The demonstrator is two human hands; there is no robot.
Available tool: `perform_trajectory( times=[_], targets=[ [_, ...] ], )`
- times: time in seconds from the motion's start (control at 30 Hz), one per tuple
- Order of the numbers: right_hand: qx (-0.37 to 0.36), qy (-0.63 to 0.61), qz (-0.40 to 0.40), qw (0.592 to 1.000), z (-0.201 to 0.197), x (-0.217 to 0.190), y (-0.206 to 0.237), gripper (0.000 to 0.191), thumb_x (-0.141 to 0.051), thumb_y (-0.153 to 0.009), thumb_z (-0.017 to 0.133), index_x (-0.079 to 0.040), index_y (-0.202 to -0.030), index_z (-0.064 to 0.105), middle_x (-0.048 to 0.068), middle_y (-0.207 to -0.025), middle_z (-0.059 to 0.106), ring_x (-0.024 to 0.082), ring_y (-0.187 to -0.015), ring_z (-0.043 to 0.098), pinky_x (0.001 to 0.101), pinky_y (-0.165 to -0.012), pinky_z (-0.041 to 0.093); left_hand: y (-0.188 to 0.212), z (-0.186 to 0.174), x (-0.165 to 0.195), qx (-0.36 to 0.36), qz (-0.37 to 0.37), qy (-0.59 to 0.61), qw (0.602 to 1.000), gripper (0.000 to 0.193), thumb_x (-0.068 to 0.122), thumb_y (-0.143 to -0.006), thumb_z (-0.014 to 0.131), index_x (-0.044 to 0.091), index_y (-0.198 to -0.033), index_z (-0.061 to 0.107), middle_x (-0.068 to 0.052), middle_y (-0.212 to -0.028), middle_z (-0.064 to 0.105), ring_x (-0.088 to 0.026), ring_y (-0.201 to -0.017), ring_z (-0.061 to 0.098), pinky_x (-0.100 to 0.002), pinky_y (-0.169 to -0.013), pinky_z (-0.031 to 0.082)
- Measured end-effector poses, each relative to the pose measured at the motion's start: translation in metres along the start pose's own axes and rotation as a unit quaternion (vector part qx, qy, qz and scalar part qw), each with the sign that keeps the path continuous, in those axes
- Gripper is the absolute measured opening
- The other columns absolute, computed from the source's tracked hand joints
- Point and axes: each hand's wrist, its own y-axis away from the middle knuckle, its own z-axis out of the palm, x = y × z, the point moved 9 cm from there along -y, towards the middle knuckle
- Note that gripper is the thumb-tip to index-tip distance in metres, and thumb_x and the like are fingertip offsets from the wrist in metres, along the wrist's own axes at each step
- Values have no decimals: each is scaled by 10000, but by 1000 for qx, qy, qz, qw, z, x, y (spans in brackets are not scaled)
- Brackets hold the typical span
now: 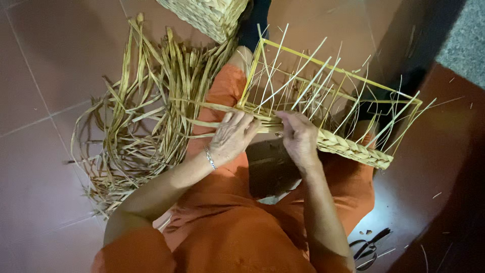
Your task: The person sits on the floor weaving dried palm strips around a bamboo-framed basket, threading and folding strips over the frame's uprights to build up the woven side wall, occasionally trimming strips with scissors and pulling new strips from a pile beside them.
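A half-woven basket [353, 149] with a yellow wire frame and pale upright spokes rests on my lap, over orange trousers. Along its near rim runs a braided straw border. My left hand [232, 136], with a silver bracelet on the wrist, grips flat dried straw strands [212, 107] at the left end of the rim. My right hand [299, 137] pinches the weave on the rim just beside it. Both hands are close together, fingers curled on the straw.
A loose heap of dried straw strips [136, 121] lies on the reddish tiled floor to my left. A finished woven basket [212, 17] stands at the top. Black scissors [371, 247] lie on the floor at lower right. A dark wall runs along the right.
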Motion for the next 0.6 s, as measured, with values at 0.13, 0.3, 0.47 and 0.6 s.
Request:
perform_trajectory(
  times=[0.13, 0.3, 0.47, 0.6],
  targets=[
    [-50, -13, -59, 997, -12, -25, -2, 268, -4, -877, 767, -82, -1133, 762, 119, -1142, 756, 252, -972, 744, 330, -823, 622, -2, 0, 3, -30, -9, 28, 999, 279, 85, -918, 639, 51, -1194, 618, -121, -1172, 559, -263, -1023, 572, -423, -846, 540],
    [-51, 24, -44, 997, -8, -28, -2, 170, -25, -871, 769, -80, -1031, 763, 73, -1008, 778, 237, -855, 737, 359, -780, 610, -22, -33, 9, 30, 6, 30, 999, 295, 110, -894, 653, 66, -1186, 653, -95, -1087, 555, -283, -1065, 576, -425, -803, 533],
    [-19, 23, 50, 998, -4, 0, -3, 166, 10, -881, 735, -36, -1040, 736, 139, -912, 739, 245, -802, 720, 360, -679, 584, -16, -65, 28, 201, 49, -5, 978, 255, 149, -914, 679, 90, -1161, 659, -117, -1271, 586, -256, -1131, 541, -447, -916, 455],
    [-21, -16, 77, 997, 1, 13, -2, 120, -12, -921, 717, -48, -1035, 706, 130, -897, 734, 217, -770, 723, 340, -654, 575, -15, -15, 36, 100, 62, 77, 990, 194, 113, -1039, 661, 22, -1210, 652, -90, -1271, 560, -230, -1211, 533, -427, -1078, 519]
  ],
)
